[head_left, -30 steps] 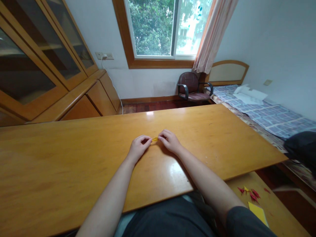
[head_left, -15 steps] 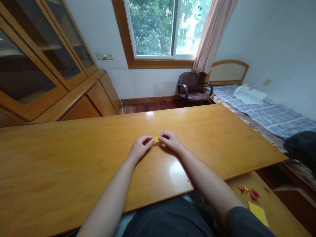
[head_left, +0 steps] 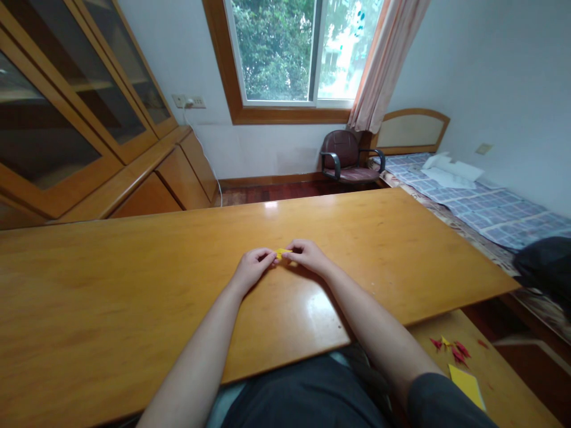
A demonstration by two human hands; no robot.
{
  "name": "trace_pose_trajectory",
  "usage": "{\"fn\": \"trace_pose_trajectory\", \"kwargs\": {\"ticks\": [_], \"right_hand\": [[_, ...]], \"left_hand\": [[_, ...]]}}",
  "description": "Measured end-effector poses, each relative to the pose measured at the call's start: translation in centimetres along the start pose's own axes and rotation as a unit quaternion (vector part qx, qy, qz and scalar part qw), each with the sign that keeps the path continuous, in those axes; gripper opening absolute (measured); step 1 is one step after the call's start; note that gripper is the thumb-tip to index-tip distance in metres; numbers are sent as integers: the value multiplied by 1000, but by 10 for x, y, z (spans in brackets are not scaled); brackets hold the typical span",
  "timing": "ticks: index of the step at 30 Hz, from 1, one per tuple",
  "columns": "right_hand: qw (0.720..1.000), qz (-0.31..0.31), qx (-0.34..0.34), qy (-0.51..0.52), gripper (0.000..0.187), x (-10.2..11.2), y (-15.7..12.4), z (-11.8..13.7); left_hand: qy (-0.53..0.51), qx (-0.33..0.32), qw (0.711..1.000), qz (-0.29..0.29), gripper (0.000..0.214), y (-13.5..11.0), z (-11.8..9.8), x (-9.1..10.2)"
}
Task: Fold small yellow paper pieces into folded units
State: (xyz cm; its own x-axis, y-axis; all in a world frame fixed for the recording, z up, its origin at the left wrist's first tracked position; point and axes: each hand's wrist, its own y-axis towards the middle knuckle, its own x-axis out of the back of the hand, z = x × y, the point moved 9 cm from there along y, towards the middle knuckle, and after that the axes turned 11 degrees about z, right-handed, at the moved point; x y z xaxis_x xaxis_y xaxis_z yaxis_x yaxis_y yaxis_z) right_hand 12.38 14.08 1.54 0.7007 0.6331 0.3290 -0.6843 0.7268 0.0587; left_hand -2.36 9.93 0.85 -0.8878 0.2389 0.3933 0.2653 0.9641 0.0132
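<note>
Between my hands is a small piece of folded yellow paper, held just above the wooden table. My left hand pinches its left end with thumb and fingers. On the other side, my right hand grips the right end, its fingertips closed on the paper. The exact folds are too small to make out, and my fingers cover part of them.
At lower right, a lower wooden surface bears several small red and yellow folded paper pieces and a stack of yellow paper. A brown armchair and a bed stand beyond the table; a glass-door cabinet is at left.
The yellow paper has turned slightly between my fingers and looks more angular. Both hands have shifted a little, the left fingers drawing closer together. Everything else stays put.
</note>
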Motion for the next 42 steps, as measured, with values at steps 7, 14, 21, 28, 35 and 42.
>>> {"fn": "trace_pose_trajectory", "kwargs": {"ticks": [7, 14, 21, 28, 35, 42], "right_hand": [[997, 14, -24, 65, 34, 0, 0, -3], [990, 5, -33, 133, 32, 4, 0, -6], [987, 8, -35, 157, 31, 3, 1, -4], [992, 31, -40, 119, 33, 0, -2, 3], [999, -20, 12, 45, 30, 6, -2, 10], [990, -49, 107, -78, 24, 4, -5, 28]], "left_hand": [[-20, 9, 1000, -19, 30, -1, -5, 3], [-68, -1, 994, -86, 25, -3, 8, 18], [123, -174, 969, -128, 33, -17, -42, 11], [266, -258, 925, -81, 19, -25, -68, -14], [251, -180, 947, -94, 17, -21, -56, -2], [206, -140, 963, -105, 21, -17, -49, 7]]}}
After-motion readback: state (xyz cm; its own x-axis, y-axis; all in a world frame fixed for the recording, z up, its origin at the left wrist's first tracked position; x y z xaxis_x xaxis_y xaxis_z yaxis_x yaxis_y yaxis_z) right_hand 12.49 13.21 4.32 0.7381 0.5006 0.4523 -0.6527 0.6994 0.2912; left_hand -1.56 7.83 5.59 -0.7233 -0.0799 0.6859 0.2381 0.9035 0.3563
